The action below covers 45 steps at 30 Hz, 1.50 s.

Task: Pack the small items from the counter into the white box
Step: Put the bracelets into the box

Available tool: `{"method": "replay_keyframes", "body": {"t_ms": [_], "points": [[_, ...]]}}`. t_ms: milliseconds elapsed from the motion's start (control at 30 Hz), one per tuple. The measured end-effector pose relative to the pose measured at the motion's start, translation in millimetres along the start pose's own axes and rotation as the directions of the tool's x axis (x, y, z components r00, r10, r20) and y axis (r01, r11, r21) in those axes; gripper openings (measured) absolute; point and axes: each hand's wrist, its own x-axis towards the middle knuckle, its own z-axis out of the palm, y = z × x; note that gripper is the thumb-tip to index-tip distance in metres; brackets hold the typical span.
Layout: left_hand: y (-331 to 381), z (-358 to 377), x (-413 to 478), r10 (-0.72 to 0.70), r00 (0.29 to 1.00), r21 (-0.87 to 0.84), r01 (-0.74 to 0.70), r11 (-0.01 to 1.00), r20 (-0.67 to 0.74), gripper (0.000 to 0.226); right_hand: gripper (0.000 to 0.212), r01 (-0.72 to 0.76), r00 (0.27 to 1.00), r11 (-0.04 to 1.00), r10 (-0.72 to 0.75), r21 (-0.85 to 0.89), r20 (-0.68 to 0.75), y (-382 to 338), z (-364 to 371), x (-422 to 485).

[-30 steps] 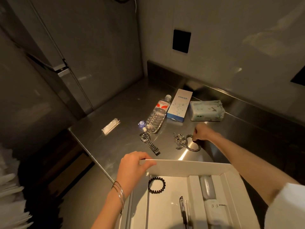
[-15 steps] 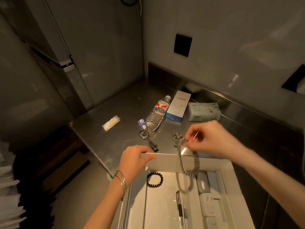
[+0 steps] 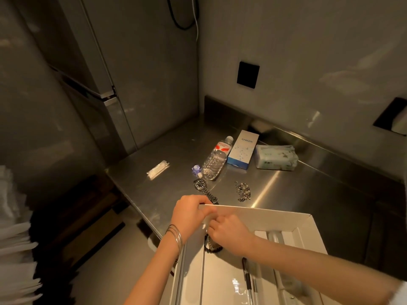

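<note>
The white box (image 3: 301, 219) stands open at the counter's near edge. My left hand (image 3: 189, 211) grips its far left corner. My right hand (image 3: 229, 234) is down inside the box at its left end, fingers closed over a silver chain bracelet (image 3: 214, 244) that lies on a black beaded bracelet (image 3: 210, 249). A black pen (image 3: 246, 275) and white pieces lie further in the box. On the steel counter (image 3: 297, 190) remain a metal wristwatch (image 3: 203, 188), a pearl and silver chain tangle (image 3: 243, 191), and a small blue-wrapped item (image 3: 196, 168).
A lying water bottle (image 3: 217, 159), a white and blue carton (image 3: 243, 149) and a tissue pack (image 3: 276, 157) sit toward the back wall. A small clear sachet (image 3: 157, 169) lies near the counter's left edge. A tall steel cabinet stands to the left.
My right hand picked the silver chain bracelet off the counter, carried it over the box edge and lowered it into the left end of the box. My left hand stayed on the corner.
</note>
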Motion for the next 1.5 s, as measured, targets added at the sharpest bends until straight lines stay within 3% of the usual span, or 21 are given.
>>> {"method": "replay_keyframes", "body": {"t_ms": [267,367,500,600,667,767,967,1033,1367,1433,1500], "points": [[-1,3,1,-0.020,1.000,-0.010,0.020,1.000,0.010,0.013,0.023,0.046,0.989,0.990,-0.026,0.132,-0.148,-3,32,-4],[-1,2,2,-0.010,1.000,-0.020,0.010,1.000,-0.001,0.011,0.020,0.020,0.966,0.951,0.060,0.309,-0.250,6,11,-17],[-1,2,3,0.001,1.000,-0.010,-0.001,1.000,-0.002,0.012,0.022,0.105,0.932,0.915,0.046,0.389,-0.359,35,-42,-44],[-2,3,3,0.007,1.000,-0.019,-0.007,1.000,-0.008,0.011,0.015,0.060,0.869,0.838,0.224,0.543,-0.442,66,-56,-61],[-2,3,3,0.002,1.000,-0.014,-0.002,1.000,-0.007,0.012,0.013,-0.145,0.864,0.789,0.395,0.597,-0.313,94,-51,-49],[0,2,3,-0.010,1.000,-0.006,0.010,1.000,-0.002,0.012,0.020,-0.463,0.880,0.769,0.457,0.441,0.127,137,-19,-7],[1,2,3,-0.015,1.000,-0.007,0.015,1.000,-0.005,0.013,0.065,-0.508,0.831,0.775,0.327,0.375,0.451,159,56,43],[1,2,3,-0.016,1.000,-0.004,0.016,1.000,-0.006,0.013,0.066,-0.509,0.819,0.782,0.310,0.360,0.483,159,63,43],[-1,3,4,-0.026,1.000,0.000,0.026,1.000,0.005,0.014,0.021,-0.477,0.849,0.766,0.273,0.432,0.452,155,55,38],[-1,2,4,-0.024,1.000,-0.006,0.024,1.000,0.012,0.014,0.019,-0.520,0.848,0.681,0.338,0.516,0.408,159,42,34],[0,2,4,-0.019,1.000,-0.014,0.019,1.000,0.010,0.012,0.017,-0.543,0.832,0.511,0.434,0.666,0.345,163,17,26]]}}
